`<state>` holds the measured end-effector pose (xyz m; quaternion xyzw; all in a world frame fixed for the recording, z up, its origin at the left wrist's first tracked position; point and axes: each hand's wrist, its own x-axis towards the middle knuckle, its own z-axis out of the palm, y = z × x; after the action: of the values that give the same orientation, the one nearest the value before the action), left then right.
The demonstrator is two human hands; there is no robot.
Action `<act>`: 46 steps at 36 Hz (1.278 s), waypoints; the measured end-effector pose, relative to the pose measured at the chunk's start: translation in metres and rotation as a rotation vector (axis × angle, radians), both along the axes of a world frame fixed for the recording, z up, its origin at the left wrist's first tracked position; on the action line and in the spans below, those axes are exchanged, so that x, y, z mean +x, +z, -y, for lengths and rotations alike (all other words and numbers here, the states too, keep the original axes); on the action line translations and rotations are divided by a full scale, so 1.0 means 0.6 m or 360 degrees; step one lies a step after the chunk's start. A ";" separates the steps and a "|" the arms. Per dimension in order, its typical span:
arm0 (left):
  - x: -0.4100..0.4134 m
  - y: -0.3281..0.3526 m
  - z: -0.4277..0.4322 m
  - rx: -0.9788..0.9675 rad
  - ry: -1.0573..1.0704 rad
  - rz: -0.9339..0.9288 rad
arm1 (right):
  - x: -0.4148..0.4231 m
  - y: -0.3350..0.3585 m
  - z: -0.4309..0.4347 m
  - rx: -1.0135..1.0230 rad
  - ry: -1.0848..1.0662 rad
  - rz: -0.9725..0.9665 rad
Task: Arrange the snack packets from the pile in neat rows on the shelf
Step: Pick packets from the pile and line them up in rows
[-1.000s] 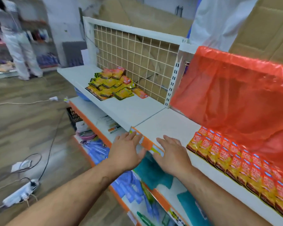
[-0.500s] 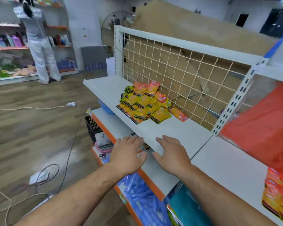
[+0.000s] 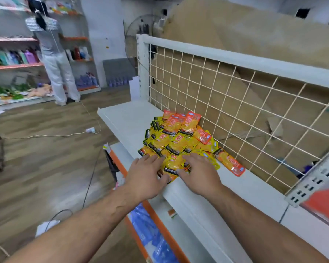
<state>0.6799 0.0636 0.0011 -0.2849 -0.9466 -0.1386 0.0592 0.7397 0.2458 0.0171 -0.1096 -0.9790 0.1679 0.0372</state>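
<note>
While both hands, left hand (image 3: 146,175) and right hand (image 3: 199,173), rest flat and unclenched on the pile (image 3: 177,141), best peel off front packets singly onto the shelf (image 3: 127,120).

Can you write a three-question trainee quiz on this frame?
1. True or false: the heap of yellow and orange snack packets lies on the white metal shelf.
2. What stands behind the heap? A wire grid panel; B glass door; C curtain.
3. Fill in: the left hand and right hand are both ___, fingers spread.

Key: 1 true; 2 A; 3 open.
</note>
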 end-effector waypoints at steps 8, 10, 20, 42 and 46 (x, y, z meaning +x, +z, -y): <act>-0.116 0.017 -0.049 0.0127 -0.0034 -0.0027 | -0.100 0.010 -0.039 -0.0019 -0.0129 -0.0094; -0.148 0.026 -0.063 0.0102 -0.0037 -0.0004 | -0.125 0.011 -0.045 -0.0005 -0.0181 -0.0126; -0.320 0.030 -0.134 0.0087 -0.0148 0.0079 | -0.251 0.015 -0.077 -0.0019 -0.0624 -0.0186; -0.480 0.036 -0.211 0.0385 -0.0433 0.0522 | -0.346 0.019 -0.096 -0.0228 -0.1175 -0.0271; -0.484 0.047 -0.218 0.0575 -0.0441 0.0661 | -0.329 0.024 -0.101 -0.0651 -0.1308 -0.0427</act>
<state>0.3895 0.1941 0.0292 -0.3617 -0.8506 -0.3668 -0.1053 0.5421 0.3064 0.0313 -0.4700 -0.7880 0.3412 0.2042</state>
